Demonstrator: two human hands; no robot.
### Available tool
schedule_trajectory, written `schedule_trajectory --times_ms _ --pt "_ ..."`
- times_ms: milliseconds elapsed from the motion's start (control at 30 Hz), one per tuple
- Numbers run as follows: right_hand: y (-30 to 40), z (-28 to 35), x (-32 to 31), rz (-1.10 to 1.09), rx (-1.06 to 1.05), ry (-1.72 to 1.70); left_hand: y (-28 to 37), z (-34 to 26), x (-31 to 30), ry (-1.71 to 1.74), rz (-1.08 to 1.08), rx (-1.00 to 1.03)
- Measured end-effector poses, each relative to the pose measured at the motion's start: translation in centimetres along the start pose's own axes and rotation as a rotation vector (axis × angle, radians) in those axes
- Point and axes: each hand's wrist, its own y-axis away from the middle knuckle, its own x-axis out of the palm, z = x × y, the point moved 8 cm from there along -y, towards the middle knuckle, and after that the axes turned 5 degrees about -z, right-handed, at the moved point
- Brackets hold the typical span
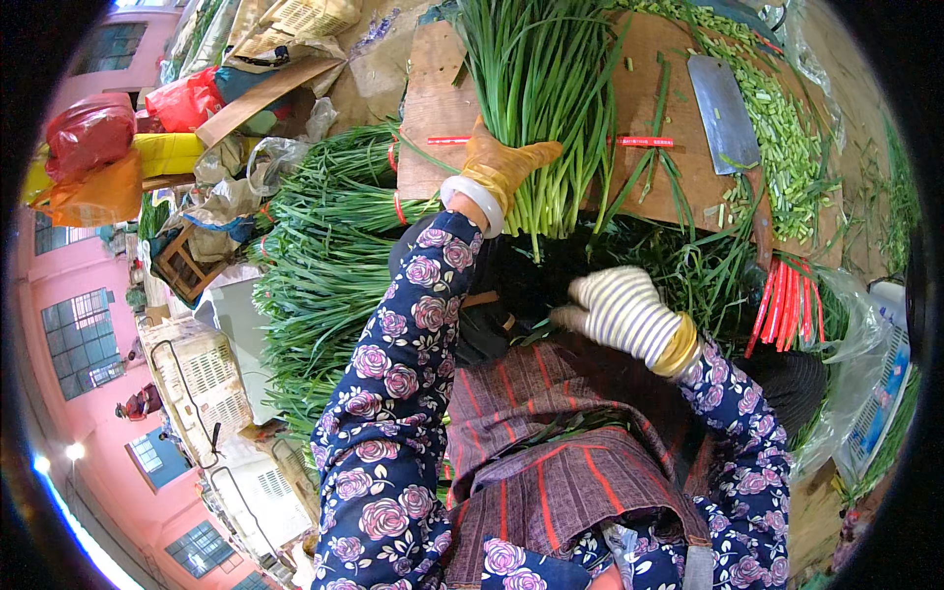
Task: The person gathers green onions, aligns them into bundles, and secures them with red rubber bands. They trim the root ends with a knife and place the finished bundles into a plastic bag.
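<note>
My left hand [505,162], in a tan rubber glove, lies over a thick bunch of Chinese chives [542,81] on a wooden board [435,88]. The bunch rests across a red printed tie strip [641,141]. Its pale cut ends point towards my lap. My right hand [619,306], in a striped knit glove, hangs over the dark gap between board and apron, its fingertips blurred; I see nothing in it. To the right on the board lies a cleaver [723,114], beside a heap of chopped stalk pieces [782,147]. More red strips [789,304] hang at the board's near edge.
Tied chive bundles [324,273] are stacked left of the board. Loose leaves [686,258] lie under its near edge. White plastic crates [199,376] stand farther left, with plastic bags [92,136] above them. A clear plastic sheet [848,376] and a blue-white basket [881,391] are at the right.
</note>
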Motion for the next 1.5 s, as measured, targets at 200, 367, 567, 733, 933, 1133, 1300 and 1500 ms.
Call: schedule_trajectory --times_ms 200,367,567,733,933,1133,1300,1500 --pt "-5.0 3.1 -1.2 -0.078 -0.131 -0.11 -1.7 1.4 1.5 0.114 0.185 0.018" --pt "-4.6 3.4 -1.0 -0.108 -0.152 -0.201 -5.8 8.3 3.1 0.524 0.407 -0.261" --pt "-0.6 -4.3 3.0 -0.299 0.063 -0.268 -3.6 6.1 4.2 0.164 0.479 0.064" --pt "0.2 -3.3 -2.1 -0.732 0.199 -0.259 -3.6 5.8 3.2 0.17 0.489 0.055" --pt "-4.0 -2.7 -1.2 -0.591 0.306 0.055 -4.7 5.9 3.1 0.131 0.331 0.097" --pt "-3.5 -3.5 -0.9 -0.683 0.177 -0.148 -5.5 6.2 3.3 0.174 0.261 0.224" --pt "-4.1 -2.7 -0.7 -0.626 0.211 -0.03 -4.2 5.6 2.1 -0.272 0.18 0.092" --pt "-5.0 -2.9 -0.7 -0.845 0.209 0.025 -2.6 2.3 1.6 0.032 0.15 0.032"
